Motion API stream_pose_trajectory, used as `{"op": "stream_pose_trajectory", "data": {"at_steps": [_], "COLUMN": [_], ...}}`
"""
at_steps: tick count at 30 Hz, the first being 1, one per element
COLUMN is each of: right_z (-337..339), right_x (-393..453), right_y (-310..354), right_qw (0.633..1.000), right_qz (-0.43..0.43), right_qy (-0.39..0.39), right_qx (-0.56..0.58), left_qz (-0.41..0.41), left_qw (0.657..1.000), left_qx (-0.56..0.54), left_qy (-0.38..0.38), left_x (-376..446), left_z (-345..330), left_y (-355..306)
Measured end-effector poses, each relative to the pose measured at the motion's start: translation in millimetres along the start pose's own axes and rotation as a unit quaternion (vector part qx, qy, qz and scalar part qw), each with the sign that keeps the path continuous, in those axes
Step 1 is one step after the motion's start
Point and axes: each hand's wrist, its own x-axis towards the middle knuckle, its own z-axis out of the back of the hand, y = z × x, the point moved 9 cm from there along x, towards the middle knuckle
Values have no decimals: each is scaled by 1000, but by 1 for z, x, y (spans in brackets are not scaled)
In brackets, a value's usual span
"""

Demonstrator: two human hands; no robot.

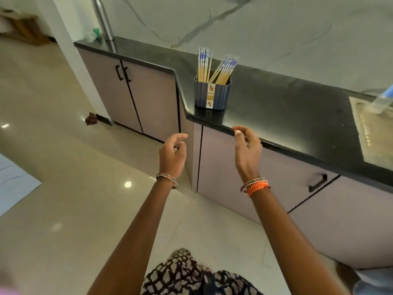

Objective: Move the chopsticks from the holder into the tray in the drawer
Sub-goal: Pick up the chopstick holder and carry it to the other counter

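A grey ribbed holder (212,94) stands on the black counter (276,107) near its corner. Several wooden chopsticks (214,68) with blue-patterned tops stick up from it in two bunches, one upright, one leaning right. My left hand (172,155) hovers below and left of the holder, in front of the cabinet, fingers loosely curled and holding nothing. My right hand (247,149) hangs at the counter's front edge, below and right of the holder, fingers apart and empty. A closed drawer front with a black handle (318,183) lies to the right. No tray is in view.
Pale cabinet doors (131,96) run along the left under the counter. A sink (374,133) with a tap sits at the far right. A marble wall rises behind the counter. A glossy tiled floor (85,188) spreads to the left.
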Motion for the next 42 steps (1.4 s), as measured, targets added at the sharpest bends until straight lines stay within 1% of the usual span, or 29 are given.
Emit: {"op": "stream_pose_trajectory", "data": {"at_steps": [3, 5, 8, 13, 18, 20, 23, 25, 28, 31, 33, 36, 39, 42], "right_z": [-17, -30, -48, -86, -120, -135, -153, -158, -162, -167, -169, -180, -193, -209], "right_x": [45, 78, 127, 222, 296, 314, 324, 327, 328, 327, 331, 345, 361, 371], "right_y": [-14, -27, -49, -87, -119, -134, -145, -151, -164, -178, -179, -169, -152, -139], "right_qw": [1000, 1000, 999, 994, 978, 973, 962, 956, 943, 935, 936, 937, 940, 930], "right_qz": [-8, -11, -29, -84, -141, -153, -164, -163, -193, -240, -242, -234, -214, -202], "right_qy": [5, 6, -8, -44, -73, -61, -25, -13, -9, 1, 13, 66, 122, 177], "right_qx": [2, 0, 19, 63, 135, 161, 216, 245, 271, 262, 256, 250, 236, 251], "left_qz": [22, 54, 95, 141, 189, 203, 211, 219, 238, 227, 218, 206, 210, 214], "left_qw": [999, 996, 990, 977, 953, 936, 912, 904, 903, 912, 917, 926, 917, 904], "left_qx": [-33, -70, -100, -155, -225, -268, -305, -317, -315, -308, -310, -308, -339, -370], "left_qy": [-2, 6, 30, 28, 70, 106, 176, 185, 168, 147, 127, 74, 28, -7], "left_x": [41, 76, 128, 233, 320, 341, 349, 350, 347, 346, 346, 347, 344, 340], "left_z": [-23, -40, -67, -102, -152, -177, -207, -218, -223, -220, -216, -208, -200, -186], "left_y": [15, 30, 56, 89, 103, 106, 107, 118, 133, 133, 129, 122, 120, 111]}}
